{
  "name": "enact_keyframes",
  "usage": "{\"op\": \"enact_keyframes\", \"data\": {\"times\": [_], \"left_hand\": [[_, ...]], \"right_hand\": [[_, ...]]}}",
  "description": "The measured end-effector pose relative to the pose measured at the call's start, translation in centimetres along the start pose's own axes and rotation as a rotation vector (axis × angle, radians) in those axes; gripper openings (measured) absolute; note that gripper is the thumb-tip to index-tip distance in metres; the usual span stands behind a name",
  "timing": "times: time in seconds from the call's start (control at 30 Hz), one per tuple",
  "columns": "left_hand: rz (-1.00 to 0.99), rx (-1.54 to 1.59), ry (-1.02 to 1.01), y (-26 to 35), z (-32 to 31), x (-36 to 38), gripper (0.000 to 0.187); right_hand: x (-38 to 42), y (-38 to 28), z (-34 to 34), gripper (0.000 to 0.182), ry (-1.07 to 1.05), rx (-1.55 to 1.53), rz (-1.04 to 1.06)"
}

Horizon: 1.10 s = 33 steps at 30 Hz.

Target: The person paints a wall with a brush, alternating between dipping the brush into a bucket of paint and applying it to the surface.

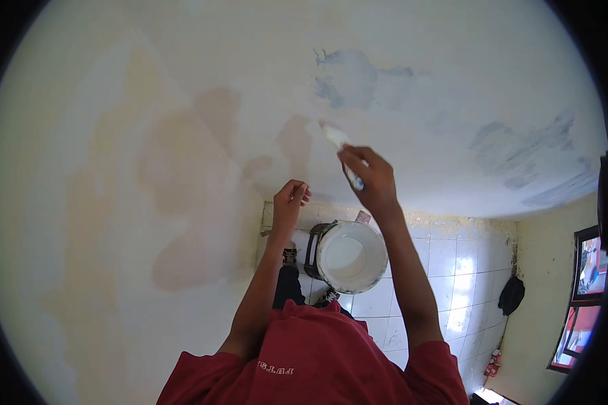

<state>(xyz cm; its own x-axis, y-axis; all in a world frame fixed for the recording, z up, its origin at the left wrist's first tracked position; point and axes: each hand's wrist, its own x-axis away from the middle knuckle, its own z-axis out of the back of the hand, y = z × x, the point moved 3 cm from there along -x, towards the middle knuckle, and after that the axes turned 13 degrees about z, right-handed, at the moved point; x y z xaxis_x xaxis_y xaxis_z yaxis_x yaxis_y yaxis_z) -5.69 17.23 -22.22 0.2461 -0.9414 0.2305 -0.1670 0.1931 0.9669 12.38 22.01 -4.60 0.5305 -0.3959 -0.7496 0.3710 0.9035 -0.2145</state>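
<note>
My right hand [373,177] is closed around a paintbrush [334,136], whose pale bristles point up and left, close to the wall [277,61]. The lower end of the handle shows below my fingers. My left hand [292,196] hangs near the wall with its fingers curled in, and nothing shows in it. Below and between my hands stands a bucket [327,270] with white paint [344,256] inside and smears around its rim. Grey-blue patches mark the wall above and right of the brush.
White floor tiles [412,270] stretch to the right of the bucket. My shoes [290,257] are close beside it. A dark object [511,295] lies at the far wall, near a dark-framed window [579,297]. A red item [493,363] sits at lower right.
</note>
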Motion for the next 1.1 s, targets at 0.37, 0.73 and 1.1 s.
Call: {"op": "enact_keyframes", "data": {"times": [0.37, 0.73, 1.1], "left_hand": [[-0.050, 0.024, -0.163, 6.1, 2.2, -7.8, 0.013], [-0.044, -0.028, -0.290, 7.7, 1.6, -11.5, 0.014], [-0.079, -0.051, -0.317, 8.8, 1.9, -11.2, 0.013]], "right_hand": [[-10.8, 2.6, -0.7, 0.024, 0.109, 0.153, 0.083], [-13.9, 2.1, 1.5, 0.022, 0.215, 0.300, 0.089], [-12.3, 0.1, 1.2, 0.025, 0.259, 0.433, 0.216]]}}
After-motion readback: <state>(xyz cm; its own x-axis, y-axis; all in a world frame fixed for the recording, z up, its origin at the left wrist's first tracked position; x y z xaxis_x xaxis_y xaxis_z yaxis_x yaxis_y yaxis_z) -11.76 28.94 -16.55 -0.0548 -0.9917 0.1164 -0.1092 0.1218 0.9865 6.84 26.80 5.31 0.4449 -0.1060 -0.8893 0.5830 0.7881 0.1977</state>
